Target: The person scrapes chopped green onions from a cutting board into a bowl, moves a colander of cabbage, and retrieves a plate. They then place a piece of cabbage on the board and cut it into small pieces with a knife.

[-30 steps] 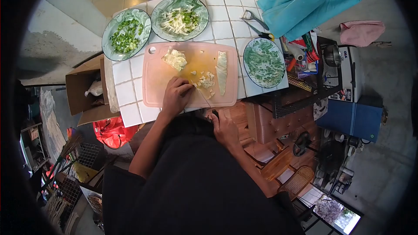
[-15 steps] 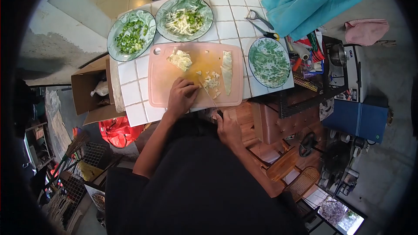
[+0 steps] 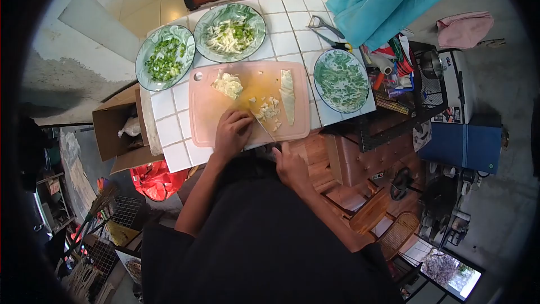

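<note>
My right hand [image 3: 291,164] is closed around the handle of a knife, below the near edge of a pink cutting board [image 3: 205,118]. The thin knife blade [image 3: 263,125] points up and left over the board, its tip close to my left fingers. My left hand [image 3: 233,130] rests on the board with its fingers curled and pressed down; whatever lies under them is hidden. Small pale chopped pieces [image 3: 268,109] lie just right of the blade. A clump of pale cabbage-like leaf [image 3: 228,85] sits at the board's upper left, and a long pale leaf strip [image 3: 287,97] at the right.
Behind the board stand a bowl of chopped greens [image 3: 139,63] and a bowl of pale and green shreds [image 3: 260,18]. A green patterned plate [image 3: 341,81] is to the right, near a peeler [image 3: 326,26] and teal cloth [image 3: 388,5]. White tiles [image 3: 175,155] form the tabletop.
The view has shifted slightly, with the table appearing a little lower. My right hand with the knife sits slightly lower in relation to the board; my left hand stays by the blade.
</note>
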Demonstrator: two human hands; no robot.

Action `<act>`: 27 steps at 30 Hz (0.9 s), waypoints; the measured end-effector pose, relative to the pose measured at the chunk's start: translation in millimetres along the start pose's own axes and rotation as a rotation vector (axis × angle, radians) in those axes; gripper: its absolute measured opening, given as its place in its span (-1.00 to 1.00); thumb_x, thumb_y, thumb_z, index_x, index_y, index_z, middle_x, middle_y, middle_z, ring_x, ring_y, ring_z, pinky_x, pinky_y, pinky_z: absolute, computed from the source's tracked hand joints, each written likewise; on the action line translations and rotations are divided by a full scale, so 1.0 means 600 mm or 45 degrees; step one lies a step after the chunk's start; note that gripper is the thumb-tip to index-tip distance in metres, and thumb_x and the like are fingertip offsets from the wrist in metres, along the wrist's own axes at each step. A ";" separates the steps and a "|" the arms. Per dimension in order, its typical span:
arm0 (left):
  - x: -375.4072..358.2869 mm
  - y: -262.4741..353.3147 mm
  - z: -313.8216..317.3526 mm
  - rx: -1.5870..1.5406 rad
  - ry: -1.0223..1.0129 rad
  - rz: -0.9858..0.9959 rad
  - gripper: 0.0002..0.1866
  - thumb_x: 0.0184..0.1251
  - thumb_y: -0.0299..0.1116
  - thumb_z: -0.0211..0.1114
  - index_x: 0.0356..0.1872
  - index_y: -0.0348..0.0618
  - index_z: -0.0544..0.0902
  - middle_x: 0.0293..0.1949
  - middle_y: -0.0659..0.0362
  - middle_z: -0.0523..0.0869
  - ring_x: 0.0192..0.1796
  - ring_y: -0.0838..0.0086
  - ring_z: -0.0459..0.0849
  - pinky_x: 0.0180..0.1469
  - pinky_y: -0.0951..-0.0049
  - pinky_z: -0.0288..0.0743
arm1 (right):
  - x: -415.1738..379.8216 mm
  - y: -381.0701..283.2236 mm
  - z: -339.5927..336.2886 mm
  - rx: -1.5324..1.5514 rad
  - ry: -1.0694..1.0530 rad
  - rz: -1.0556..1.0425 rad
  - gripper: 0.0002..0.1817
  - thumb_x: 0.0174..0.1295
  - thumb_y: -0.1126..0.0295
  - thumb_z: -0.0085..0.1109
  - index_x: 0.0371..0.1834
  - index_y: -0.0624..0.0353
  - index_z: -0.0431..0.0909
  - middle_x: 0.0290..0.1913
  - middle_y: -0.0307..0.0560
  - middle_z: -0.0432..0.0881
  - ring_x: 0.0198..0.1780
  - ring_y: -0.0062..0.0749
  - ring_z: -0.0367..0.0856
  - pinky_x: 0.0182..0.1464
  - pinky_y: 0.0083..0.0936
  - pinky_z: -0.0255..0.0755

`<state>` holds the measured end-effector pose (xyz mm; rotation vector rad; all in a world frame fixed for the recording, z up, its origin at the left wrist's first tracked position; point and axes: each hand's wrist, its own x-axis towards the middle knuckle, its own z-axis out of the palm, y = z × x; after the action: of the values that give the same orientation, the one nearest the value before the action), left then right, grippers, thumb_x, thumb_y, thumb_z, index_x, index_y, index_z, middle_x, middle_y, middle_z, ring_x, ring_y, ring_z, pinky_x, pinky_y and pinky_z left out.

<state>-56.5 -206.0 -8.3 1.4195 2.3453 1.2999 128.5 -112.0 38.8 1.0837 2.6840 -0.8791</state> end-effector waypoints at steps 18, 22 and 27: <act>-0.002 0.008 0.010 0.015 0.034 -0.046 -0.80 0.00 -0.54 0.44 -0.28 -0.23 0.76 -0.22 0.11 0.71 -0.01 0.18 0.62 0.12 0.22 0.50 | -0.012 0.025 0.015 0.021 0.044 0.032 -0.63 0.52 0.06 -0.09 -0.20 0.19 0.35 -0.48 0.37 0.62 -0.36 0.43 0.63 -0.35 0.21 0.48; -0.005 0.004 0.014 -0.024 0.029 -0.050 -0.78 -0.01 -0.53 0.44 -0.26 -0.23 0.77 -0.21 0.08 0.73 -0.01 0.14 0.63 0.12 0.21 0.52 | -0.023 0.025 0.005 0.037 -0.020 0.053 -0.64 0.52 0.06 -0.08 -0.21 0.18 0.35 -0.49 0.36 0.62 -0.36 0.42 0.63 -0.35 0.21 0.48; -0.008 0.008 0.015 -0.011 0.036 -0.037 -0.80 0.01 -0.53 0.45 -0.27 -0.25 0.75 -0.21 0.11 0.72 -0.01 0.16 0.62 0.13 0.21 0.50 | -0.005 0.011 0.016 0.016 -0.019 0.053 -0.64 0.52 0.06 -0.08 -0.20 0.19 0.35 -0.46 0.37 0.63 -0.35 0.41 0.64 -0.34 0.23 0.47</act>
<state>-46.0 -203.3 -12.0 1.3687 2.3655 1.3299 134.1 -115.4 28.5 1.1268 2.6378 -0.8941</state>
